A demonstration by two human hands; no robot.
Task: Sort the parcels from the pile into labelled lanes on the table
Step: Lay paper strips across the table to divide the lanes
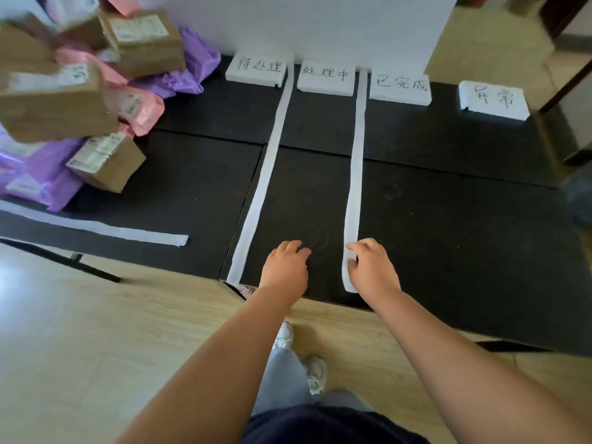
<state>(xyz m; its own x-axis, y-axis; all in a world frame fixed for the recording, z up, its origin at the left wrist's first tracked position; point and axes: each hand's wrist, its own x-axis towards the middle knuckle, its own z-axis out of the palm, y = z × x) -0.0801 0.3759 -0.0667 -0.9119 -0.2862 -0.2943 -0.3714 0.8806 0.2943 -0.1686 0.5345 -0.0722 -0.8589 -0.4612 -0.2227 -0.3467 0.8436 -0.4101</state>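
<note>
Now left hand [285, 267] on table [448, 219], right hand [371, 267] pinching strip [355, 155].

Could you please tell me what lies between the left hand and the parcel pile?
In the head view, a long white lane strip crosses between the left hand and the parcel pile; otherwise bare black table.

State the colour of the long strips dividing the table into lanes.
White strips on a black table; head view shows them best.
</note>
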